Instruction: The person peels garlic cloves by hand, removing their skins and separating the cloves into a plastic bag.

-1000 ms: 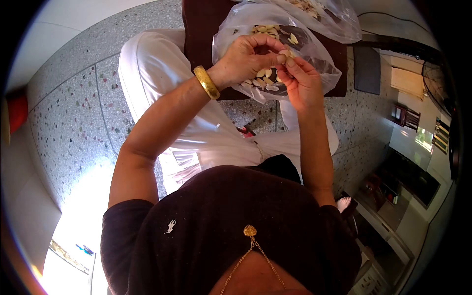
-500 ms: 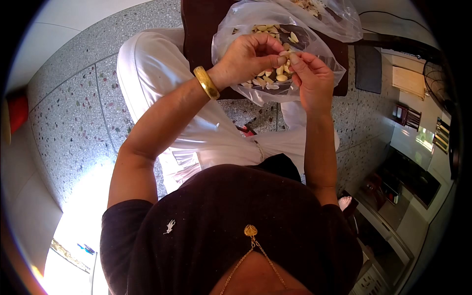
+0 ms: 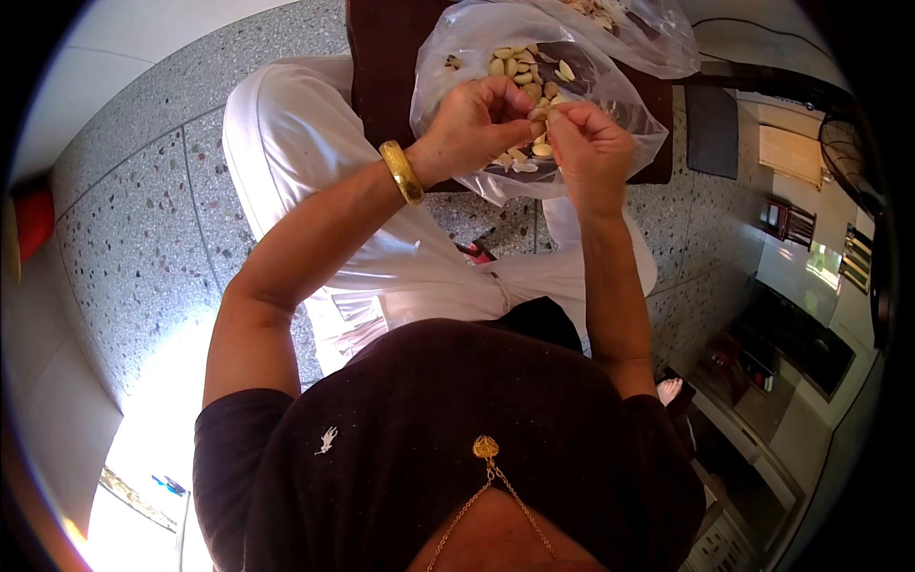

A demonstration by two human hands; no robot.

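My left hand [image 3: 484, 122], with a gold bangle [image 3: 401, 173] at its wrist, has thumb and forefinger pinched together. My right hand [image 3: 588, 143] meets it fingertip to fingertip from the other side. Between both sets of fingertips sits a small pale garlic clove [image 3: 539, 115], mostly covered by the fingers. Below the hands lies a clear plastic bag [image 3: 440, 43], spread open. Inside it are several pale garlic cloves [image 3: 523, 78], some tan rounded pieces and thin whitish skins [image 3: 522, 166].
A second plastic bag [image 3: 658, 55] with skins and scraps lies behind. Both bags rest on a dark brown surface [image 3: 381, 57]. My white-trousered legs [image 3: 276, 143] flank it over a speckled floor [image 3: 143, 219]. A black fan [image 3: 848, 162] and dark mat [image 3: 711, 133] are at the right.
Both hands have moved slightly down and to the left together, still pinched around the small clove. More cloves show at the top of the bag.
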